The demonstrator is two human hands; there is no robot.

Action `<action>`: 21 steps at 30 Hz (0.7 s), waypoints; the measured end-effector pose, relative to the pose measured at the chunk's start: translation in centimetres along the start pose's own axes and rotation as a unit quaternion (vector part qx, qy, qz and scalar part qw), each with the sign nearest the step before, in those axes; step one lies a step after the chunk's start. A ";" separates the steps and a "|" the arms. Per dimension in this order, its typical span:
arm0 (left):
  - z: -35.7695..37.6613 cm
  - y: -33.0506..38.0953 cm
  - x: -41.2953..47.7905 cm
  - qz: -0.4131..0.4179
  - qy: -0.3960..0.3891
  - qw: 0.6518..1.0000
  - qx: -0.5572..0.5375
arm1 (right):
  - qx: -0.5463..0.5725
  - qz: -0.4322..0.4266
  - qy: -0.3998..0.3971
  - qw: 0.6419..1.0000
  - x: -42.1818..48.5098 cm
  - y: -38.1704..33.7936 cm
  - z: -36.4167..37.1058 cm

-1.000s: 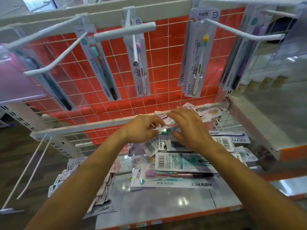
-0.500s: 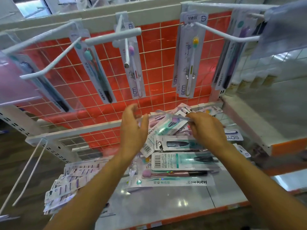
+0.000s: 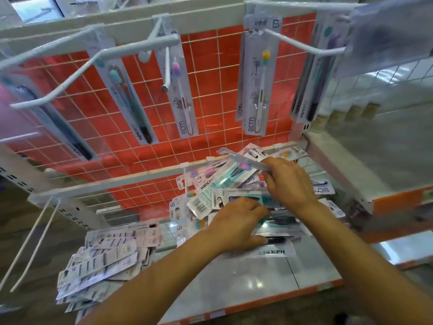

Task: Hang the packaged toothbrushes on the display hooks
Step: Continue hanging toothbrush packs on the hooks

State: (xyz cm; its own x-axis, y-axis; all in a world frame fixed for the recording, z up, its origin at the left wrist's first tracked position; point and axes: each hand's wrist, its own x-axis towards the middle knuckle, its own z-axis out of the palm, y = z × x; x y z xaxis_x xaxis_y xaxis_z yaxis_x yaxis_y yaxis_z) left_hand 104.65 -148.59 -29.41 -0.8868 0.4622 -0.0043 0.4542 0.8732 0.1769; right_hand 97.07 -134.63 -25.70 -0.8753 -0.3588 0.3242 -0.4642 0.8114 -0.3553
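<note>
My right hand [image 3: 289,184] pinches a clear packaged toothbrush [image 3: 241,159] with pink bristles, lifted slightly above a loose pile of packaged toothbrushes [image 3: 210,191] on the shelf [image 3: 257,282]. My left hand [image 3: 236,224] lies on the pile's near side, fingers over a teal pack, thumb along a black-handled Hane pack [image 3: 276,250]. Above, white display hooks [image 3: 140,46] stick out from the red grid panel [image 3: 210,73]. Packs hang there: a pink-bristled one [image 3: 182,97], a yellow-bristled one [image 3: 260,90] and a teal one [image 3: 131,102].
A second heap of packs [image 3: 110,254], backs up, lies at the shelf's left edge. A long bare hook [image 3: 30,242] hangs from the lower rail at left. The right hook [image 3: 304,46] juts toward me, with dark packs [image 3: 314,90] behind it. Another shelf [image 3: 365,165] stands right.
My left hand has dropped from the raised pack onto the near side of the pile. My right hand alone now holds the clear pack, a little higher and further right.
</note>
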 end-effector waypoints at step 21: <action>-1.4 -0.8 -0.4 -0.036 0.167 0.980 -0.100 | 0.061 0.017 0.040 0.997 0.6 0.4 -0.6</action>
State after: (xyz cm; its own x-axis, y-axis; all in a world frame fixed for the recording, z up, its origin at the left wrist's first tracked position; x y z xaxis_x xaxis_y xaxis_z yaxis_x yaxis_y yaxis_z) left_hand 104.50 -149.68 -28.18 -0.9095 0.2948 0.2929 0.3933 0.8384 0.3774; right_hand 96.42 -134.20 -25.11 -0.8796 -0.2896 0.3774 -0.4513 0.7588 -0.4695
